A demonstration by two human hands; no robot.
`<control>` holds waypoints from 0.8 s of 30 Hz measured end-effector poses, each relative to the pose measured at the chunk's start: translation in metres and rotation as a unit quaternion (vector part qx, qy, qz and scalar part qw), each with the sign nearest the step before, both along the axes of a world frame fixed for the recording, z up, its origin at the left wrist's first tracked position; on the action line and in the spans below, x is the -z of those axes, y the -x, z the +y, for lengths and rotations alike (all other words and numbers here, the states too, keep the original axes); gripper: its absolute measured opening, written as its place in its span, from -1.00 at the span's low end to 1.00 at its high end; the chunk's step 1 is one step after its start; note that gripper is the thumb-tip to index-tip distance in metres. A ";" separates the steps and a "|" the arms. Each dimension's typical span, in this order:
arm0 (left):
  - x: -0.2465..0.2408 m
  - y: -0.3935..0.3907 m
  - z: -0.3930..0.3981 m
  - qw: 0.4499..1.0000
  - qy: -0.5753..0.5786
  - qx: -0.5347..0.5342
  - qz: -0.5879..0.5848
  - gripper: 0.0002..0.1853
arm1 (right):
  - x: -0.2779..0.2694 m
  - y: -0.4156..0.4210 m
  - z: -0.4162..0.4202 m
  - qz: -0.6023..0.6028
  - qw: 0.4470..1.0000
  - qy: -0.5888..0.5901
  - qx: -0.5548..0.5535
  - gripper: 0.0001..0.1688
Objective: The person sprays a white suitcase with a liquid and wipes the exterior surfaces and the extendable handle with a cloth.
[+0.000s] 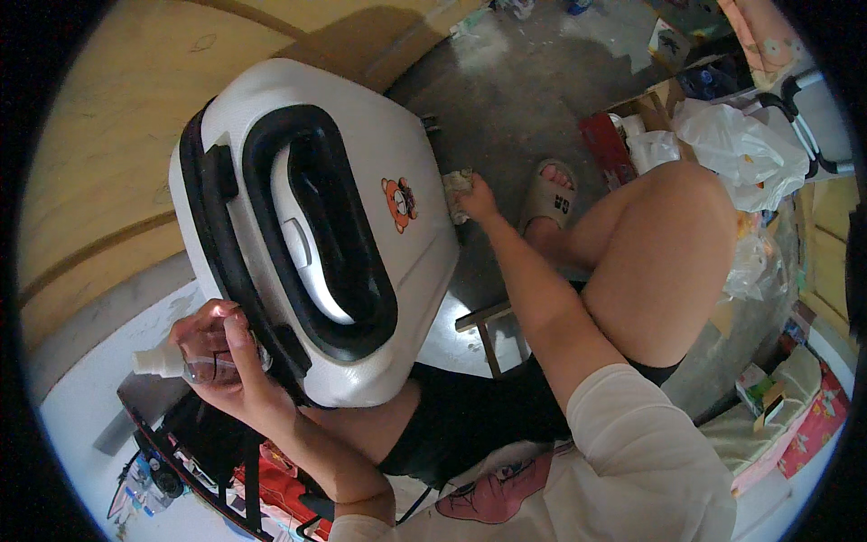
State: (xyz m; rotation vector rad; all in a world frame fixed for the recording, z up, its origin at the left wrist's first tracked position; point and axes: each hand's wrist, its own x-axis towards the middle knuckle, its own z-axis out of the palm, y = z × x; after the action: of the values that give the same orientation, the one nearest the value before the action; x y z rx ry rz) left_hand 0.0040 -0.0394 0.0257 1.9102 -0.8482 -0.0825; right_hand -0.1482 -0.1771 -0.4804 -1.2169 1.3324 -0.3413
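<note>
A white hard-shell suitcase (pixel 379 122) stands upright in front of me, its top turned towards the camera. A black recess (pixel 372 271) in its top holds the white telescopic handle (pixel 294 237), pushed in. On its front face is a bear sticker (pixel 399 204). My left hand (pixel 230 366) grips a small clear bottle (pixel 203 362) with a white cap, resting beside the suitcase's zipped edge. Low by the suitcase's front face, my right hand (pixel 479 200) holds a crumpled, patterned cloth (pixel 457 193). The cloth appears to touch the shell; its far side is hidden.
A yellowish wooden panel (pixel 122 122) rises behind the suitcase. My slippered foot (pixel 552 193) is on the concrete floor (pixel 488 95). White plastic bags (pixel 738 146) and a red box (pixel 606 146) lie to the right. A rack (pixel 250 474) holding red items stands at lower left.
</note>
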 end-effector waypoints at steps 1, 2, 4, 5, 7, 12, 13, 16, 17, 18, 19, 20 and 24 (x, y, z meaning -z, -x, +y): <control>0.000 0.000 -0.011 0.999 0.010 0.031 0.007 -0.67 | 0.022 0.005 -0.004 -0.019 0.999 0.000 0.040 -0.20; 0.001 -0.001 -0.017 0.998 0.019 0.053 0.014 -0.68 | 0.032 0.007 -0.005 -0.038 0.997 -0.001 0.071 -0.21; 0.002 0.004 0.000 0.999 0.037 -0.008 0.031 -0.66 | -0.009 -0.008 0.011 0.003 0.998 0.063 0.026 -0.34; 0.002 0.004 0.007 0.999 0.031 -0.022 0.028 -0.66 | -0.028 -0.010 0.015 0.024 0.995 0.098 0.013 -0.41; 0.000 0.006 -0.004 0.999 0.031 -0.003 0.025 -0.66 | -0.031 -0.002 0.000 -0.024 0.998 0.043 0.028 -0.38; 0.001 -0.002 0.004 0.999 0.006 0.018 0.032 -0.70 | -0.112 0.003 -0.008 -0.064 0.997 -0.034 0.015 -0.22; 0.001 0.001 0.002 0.999 0.017 0.018 0.036 -0.70 | -0.120 0.001 -0.007 -0.036 0.999 -0.012 0.027 -0.22; 0.003 0.005 -0.003 0.996 0.063 0.034 0.049 -0.69 | -0.151 0.001 -0.003 -0.021 1.000 0.004 0.012 -0.19; 0.003 0.005 -0.001 0.997 0.055 0.029 0.045 -0.68 | -0.164 0.000 -0.003 -0.029 1.000 0.001 -0.002 -0.18; 0.002 0.005 -0.004 0.997 0.047 0.032 0.044 -0.67 | -0.164 0.001 -0.004 -0.034 0.999 0.014 0.012 -0.23; -0.001 0.007 -0.008 0.998 0.039 0.036 0.042 -0.67 | -0.164 0.001 -0.004 -0.039 0.999 0.027 0.025 -0.27; -0.004 0.012 -0.013 0.998 0.045 0.042 0.027 -0.65 | -0.164 0.003 -0.006 -0.044 0.997 0.040 0.039 -0.31; -0.003 0.007 -0.008 0.996 0.068 0.041 0.051 -0.64 | -0.208 0.001 -0.012 -0.051 0.997 0.050 -0.021 -0.34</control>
State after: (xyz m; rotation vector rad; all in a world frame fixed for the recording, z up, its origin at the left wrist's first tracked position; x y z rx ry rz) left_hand -0.0032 -0.0477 0.0289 1.7287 -0.8411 -0.1665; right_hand -0.1494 -0.1887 -0.2726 -1.2914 1.2117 -0.4381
